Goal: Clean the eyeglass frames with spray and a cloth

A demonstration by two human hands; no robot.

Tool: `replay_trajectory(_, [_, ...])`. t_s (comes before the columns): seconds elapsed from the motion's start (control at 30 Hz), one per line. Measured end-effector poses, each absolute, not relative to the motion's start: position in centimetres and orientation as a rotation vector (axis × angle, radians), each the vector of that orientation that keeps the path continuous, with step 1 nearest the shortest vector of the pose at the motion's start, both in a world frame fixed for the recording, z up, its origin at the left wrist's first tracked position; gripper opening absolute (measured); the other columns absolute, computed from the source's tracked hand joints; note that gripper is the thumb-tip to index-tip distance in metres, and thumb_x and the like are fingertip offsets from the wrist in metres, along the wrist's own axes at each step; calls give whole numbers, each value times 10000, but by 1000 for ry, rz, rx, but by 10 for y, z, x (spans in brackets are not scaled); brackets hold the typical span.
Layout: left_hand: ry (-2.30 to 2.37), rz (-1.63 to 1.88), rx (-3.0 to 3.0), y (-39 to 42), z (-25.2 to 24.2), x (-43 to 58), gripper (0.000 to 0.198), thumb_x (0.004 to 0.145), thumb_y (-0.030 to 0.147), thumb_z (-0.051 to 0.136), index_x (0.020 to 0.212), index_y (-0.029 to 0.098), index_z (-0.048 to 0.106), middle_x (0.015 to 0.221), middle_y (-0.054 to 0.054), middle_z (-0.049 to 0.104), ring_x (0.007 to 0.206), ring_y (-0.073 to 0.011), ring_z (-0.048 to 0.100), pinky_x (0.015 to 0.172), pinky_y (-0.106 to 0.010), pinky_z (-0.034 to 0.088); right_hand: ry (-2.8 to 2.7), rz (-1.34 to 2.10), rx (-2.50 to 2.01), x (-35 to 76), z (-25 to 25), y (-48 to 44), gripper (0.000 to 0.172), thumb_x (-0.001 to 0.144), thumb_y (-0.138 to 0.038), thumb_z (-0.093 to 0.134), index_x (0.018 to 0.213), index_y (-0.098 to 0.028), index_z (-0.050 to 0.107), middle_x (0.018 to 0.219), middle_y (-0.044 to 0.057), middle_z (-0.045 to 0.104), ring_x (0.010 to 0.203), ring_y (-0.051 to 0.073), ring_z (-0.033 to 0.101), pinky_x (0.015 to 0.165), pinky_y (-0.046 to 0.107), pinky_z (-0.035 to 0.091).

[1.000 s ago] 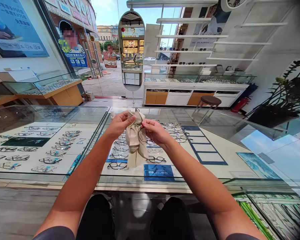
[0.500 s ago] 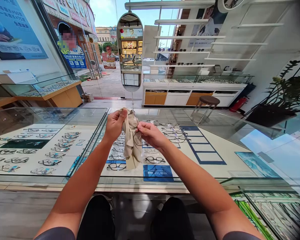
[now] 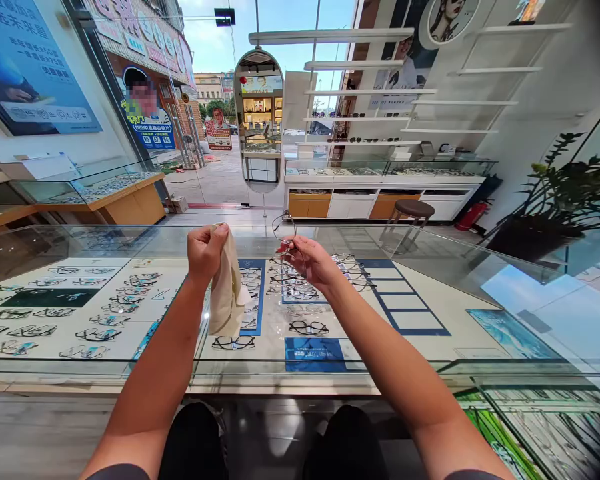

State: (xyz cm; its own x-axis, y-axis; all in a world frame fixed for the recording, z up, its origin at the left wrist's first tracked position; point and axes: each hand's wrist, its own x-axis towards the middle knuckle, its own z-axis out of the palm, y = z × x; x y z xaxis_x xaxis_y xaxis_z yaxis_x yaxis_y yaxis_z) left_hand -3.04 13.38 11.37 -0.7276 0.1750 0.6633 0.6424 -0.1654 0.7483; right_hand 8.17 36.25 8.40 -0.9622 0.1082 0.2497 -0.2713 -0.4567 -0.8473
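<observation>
My left hand (image 3: 206,253) is closed on the top of a beige cloth (image 3: 227,293), which hangs down over the glass counter. To its right, my right hand (image 3: 307,259) pinches a pair of thin-rimmed glasses (image 3: 284,227) near the middle of the frame. One round rim stands up above the fingers; the lower part is partly hidden by them. Cloth and glasses are apart. Below both hands lies the glass display case (image 3: 260,365) with rows of glasses, among them a dark-framed pair (image 3: 309,327).
A blue card (image 3: 315,354) lies inside the case near its front edge. An oval mirror (image 3: 259,120) hangs beyond the counter. Behind it stand a brown stool (image 3: 414,208) and white shelves (image 3: 370,93). At right is a potted plant (image 3: 545,223); another display case (image 3: 545,420) is nearest me.
My left hand has drawn the cloth away to the left, off the glasses. My right hand now holds the glasses apart and uncovered. The view has tilted up slightly.
</observation>
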Motion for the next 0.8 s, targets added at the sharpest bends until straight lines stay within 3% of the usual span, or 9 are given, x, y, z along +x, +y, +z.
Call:
replay_trajectory(0.17, [-2540,-1321,-1310,138,110,-28,658,949,639,582,544,229,266,531,30,222,512,-113,199,541,-328,137,-1515,2506,245,81,82,363,414,710,-525,1000,905,-221,797,940,28,771,960,175,743,914,291,609])
replay_trajectory(0.27, [-2955,-861,-1341,140,108,-24,682,946,701,583,509,228,361,474,13,345,472,-133,278,528,-335,173,-1506,2522,244,79,80,363,427,691,-530,1013,899,-220,806,924,17,774,936,159,743,910,273,612])
replay_trajectory(0.33, [-2965,-756,-1355,140,109,-23,677,955,720,568,515,221,443,475,-2,438,481,-148,348,550,-331,240,-1500,2529,237,78,79,363,429,676,-527,1023,885,-220,807,923,16,778,931,156,743,898,265,614])
replay_trajectory(0.6, [-2383,-1096,-1461,147,108,-18,623,1038,617,464,588,202,579,540,2,571,571,-148,460,719,-329,398,-1492,2519,227,78,80,365,417,682,-523,1019,862,-222,793,914,15,779,906,155,738,878,266,616])
replay_trajectory(0.7, [-2234,-1230,-1510,152,106,-13,557,1039,532,494,606,205,621,586,-12,646,640,-170,541,805,-353,436,-1498,2514,231,79,82,365,426,696,-534,1011,876,-215,795,911,19,775,911,152,735,889,263,615])
replay_trajectory(0.8, [-2139,-1551,-1540,159,100,-9,428,1002,473,592,680,201,669,674,-30,689,709,-183,609,779,-343,462,-1485,2525,219,80,84,363,437,683,-529,1022,871,-207,795,914,20,770,915,150,731,892,263,621])
